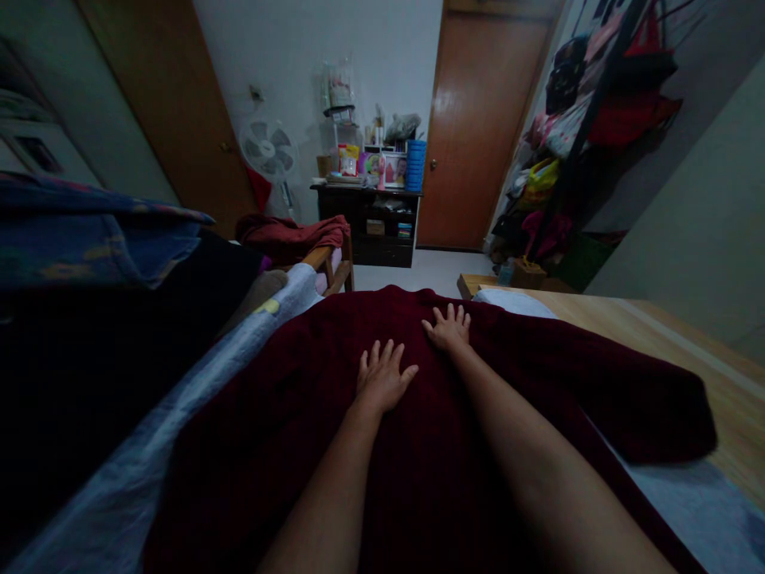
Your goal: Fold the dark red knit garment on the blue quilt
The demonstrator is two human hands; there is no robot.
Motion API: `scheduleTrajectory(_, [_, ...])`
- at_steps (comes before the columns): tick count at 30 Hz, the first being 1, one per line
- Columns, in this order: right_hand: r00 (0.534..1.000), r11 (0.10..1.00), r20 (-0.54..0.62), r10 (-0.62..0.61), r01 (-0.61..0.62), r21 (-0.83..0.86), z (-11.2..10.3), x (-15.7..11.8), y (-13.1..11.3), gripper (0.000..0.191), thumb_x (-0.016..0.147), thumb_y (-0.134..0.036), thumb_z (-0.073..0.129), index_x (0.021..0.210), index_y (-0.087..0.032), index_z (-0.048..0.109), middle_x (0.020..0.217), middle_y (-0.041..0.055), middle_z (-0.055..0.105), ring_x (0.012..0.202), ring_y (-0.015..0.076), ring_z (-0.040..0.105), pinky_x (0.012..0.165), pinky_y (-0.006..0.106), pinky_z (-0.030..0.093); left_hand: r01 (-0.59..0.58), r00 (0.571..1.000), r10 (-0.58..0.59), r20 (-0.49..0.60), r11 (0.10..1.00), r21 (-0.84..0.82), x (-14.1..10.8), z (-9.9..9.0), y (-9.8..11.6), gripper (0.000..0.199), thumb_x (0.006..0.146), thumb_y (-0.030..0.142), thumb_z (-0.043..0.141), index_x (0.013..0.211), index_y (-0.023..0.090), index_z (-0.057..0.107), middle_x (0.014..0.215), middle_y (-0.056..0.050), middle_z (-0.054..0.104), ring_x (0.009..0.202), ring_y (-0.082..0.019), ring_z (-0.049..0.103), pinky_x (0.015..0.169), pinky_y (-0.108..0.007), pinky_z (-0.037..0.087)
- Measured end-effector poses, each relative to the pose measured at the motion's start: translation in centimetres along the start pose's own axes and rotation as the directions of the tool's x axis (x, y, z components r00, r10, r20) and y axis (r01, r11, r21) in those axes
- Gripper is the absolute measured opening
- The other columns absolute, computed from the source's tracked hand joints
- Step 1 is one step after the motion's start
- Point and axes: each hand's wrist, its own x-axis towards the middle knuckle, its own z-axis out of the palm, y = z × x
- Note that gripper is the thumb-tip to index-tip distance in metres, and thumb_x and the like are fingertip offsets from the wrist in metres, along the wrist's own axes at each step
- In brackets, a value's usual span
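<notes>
A dark red long-sleeved garment (430, 446) lies spread out over a light blue cloth (687, 498). One sleeve reaches out to the right, over the edge of a pale wooden surface (663, 327). My left hand (383, 378) rests palm down on the garment near its middle, fingers spread. Farther up and to the right, near the garment's far edge, my right hand (448, 327) also lies flat with its fingers apart. Neither hand grips anything.
Dark and blue patterned cloths (96, 239) are piled at the left. Beyond the garment are a reddish cloth (299, 239) on a wooden frame, a white fan (268, 149), a dark cabinet (364, 207) and a wooden door (472, 119). Bags (627, 104) hang at the right.
</notes>
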Motion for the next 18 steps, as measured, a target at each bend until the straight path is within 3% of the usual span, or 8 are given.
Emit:
scheduleTrajectory(4, [0.999, 0.999, 0.03, -0.032, 0.031, 0.031, 0.0, 0.7, 0.7, 0.076, 0.089, -0.065, 0.025, 0.148, -0.018, 0.028, 0.156, 0.0134, 0.02, 0.143, 0.0283, 0.015, 0.113, 0.042, 0.011, 0.012, 1.0, -0.012, 0.016, 1.0, 0.002, 0.0, -0.2, 0.2, 0.068, 0.09, 0.064, 0.023, 0.148, 0.028, 0.029, 0.157, -0.001, 0.024, 0.145, -0.029, 0.01, 0.116, -0.051, 0.011])
scheduleTrajectory(10, [0.994, 1.0, 0.107, 0.0, -0.003, 0.03, -0.3, 1.3, 0.6, 0.078, 0.089, -0.065, 0.024, 0.15, -0.016, 0.022, 0.158, 0.014, 0.015, 0.144, 0.0296, 0.012, 0.112, 0.044, 0.013, 0.025, 0.999, -0.025, 0.024, 1.0, -0.019, -0.1, -0.4, 0.3, 0.068, 0.09, 0.064, 0.024, 0.148, 0.029, 0.03, 0.157, 0.001, 0.022, 0.145, -0.031, 0.007, 0.116, -0.051, 0.01])
scheduleTrajectory(13, [0.988, 0.999, 0.152, 0.033, -0.038, 0.028, -0.7, 1.6, 0.1, 0.079, 0.087, -0.067, 0.028, 0.15, -0.02, 0.022, 0.157, 0.0151, 0.016, 0.142, 0.0332, 0.015, 0.11, 0.048, 0.016, 0.033, 0.999, -0.032, 0.029, 0.999, -0.03, -0.2, -0.5, 0.4, 0.069, 0.09, 0.065, 0.025, 0.148, 0.029, 0.03, 0.157, 0.001, 0.022, 0.145, -0.034, 0.005, 0.116, -0.051, 0.011])
scheduleTrajectory(18, [0.993, 1.0, 0.119, 0.013, -0.014, 0.007, -1.1, 1.8, -0.3, 0.079, 0.084, -0.074, 0.023, 0.149, -0.029, 0.026, 0.159, 0.0062, 0.009, 0.137, 0.0393, 0.021, 0.104, 0.055, 0.022, 0.04, 0.999, -0.039, 0.018, 0.999, -0.034, -0.2, -0.4, 0.3, 0.068, 0.089, 0.065, 0.025, 0.148, 0.03, 0.031, 0.157, 0.002, 0.023, 0.145, -0.035, 0.005, 0.116, -0.051, 0.01])
